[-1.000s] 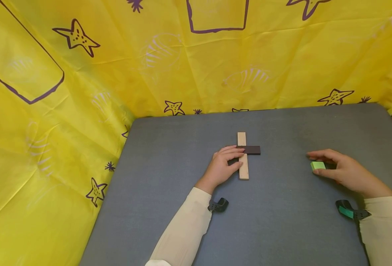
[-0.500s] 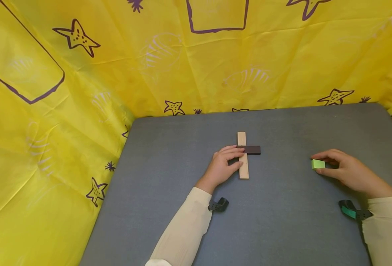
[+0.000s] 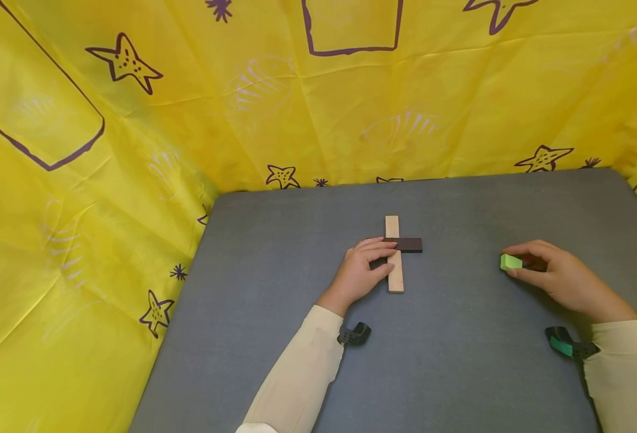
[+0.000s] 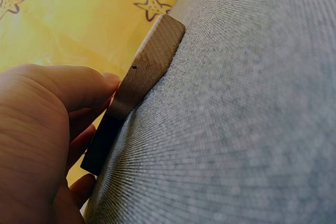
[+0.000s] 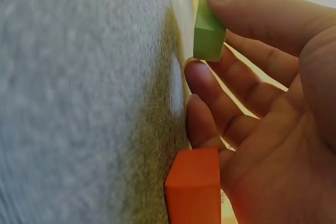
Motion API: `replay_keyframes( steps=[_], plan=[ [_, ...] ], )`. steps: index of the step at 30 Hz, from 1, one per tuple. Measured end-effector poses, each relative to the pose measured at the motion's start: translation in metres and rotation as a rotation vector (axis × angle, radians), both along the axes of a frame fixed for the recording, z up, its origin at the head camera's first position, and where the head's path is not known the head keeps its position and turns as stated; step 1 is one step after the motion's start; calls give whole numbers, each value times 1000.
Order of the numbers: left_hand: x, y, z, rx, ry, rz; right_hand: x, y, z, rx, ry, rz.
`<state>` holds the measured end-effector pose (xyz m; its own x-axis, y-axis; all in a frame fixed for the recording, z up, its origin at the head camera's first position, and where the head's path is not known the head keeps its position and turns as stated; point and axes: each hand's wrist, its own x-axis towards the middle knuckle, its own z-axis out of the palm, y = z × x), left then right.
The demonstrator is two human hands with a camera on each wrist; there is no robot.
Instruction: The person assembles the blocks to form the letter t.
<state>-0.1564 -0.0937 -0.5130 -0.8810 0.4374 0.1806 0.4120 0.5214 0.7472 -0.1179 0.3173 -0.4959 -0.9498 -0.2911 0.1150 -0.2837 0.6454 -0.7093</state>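
Observation:
My left hand [image 3: 359,270] rests on two crossing lengths of wood lying on the table, one dark brown and one pale. Its fingertips lie over the dark brown wooden block [image 3: 409,245], hiding that block's left part. The thumb touches the pale wooden block [image 4: 152,59], which shows on both the near and far sides of the dark one. Over to the right, my right hand [image 3: 567,276] pinches a small light green block [image 3: 510,262] between thumb and fingers. In the right wrist view an orange block [image 5: 197,187] sits beside the little-finger side of this hand; the head view hides it.
The grey table [image 3: 459,361] runs under both arms. A yellow cloth [image 3: 340,108] printed with stars and fish hangs behind it and along the left side. Dark wrist-camera mounts stick out beside both sleeves.
My right hand has shifted a little left and away from the body, and the green block has turned in its fingers. The left hand stays where it was on the wood.

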Motion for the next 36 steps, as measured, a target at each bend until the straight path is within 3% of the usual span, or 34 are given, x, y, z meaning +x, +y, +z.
replay_keyframes(
  steps=[7, 16, 36],
  plan=[
    [0, 0, 0, 5, -2, 1, 1, -11, 4, -27, 10, -2],
    [2, 0, 1, 4, 0, -1, 1, -30, -1, -86, 61, 52],
    [0, 0, -1, -11, 0, 6, 9, -82, 2, -78, 34, 188]
  ],
)
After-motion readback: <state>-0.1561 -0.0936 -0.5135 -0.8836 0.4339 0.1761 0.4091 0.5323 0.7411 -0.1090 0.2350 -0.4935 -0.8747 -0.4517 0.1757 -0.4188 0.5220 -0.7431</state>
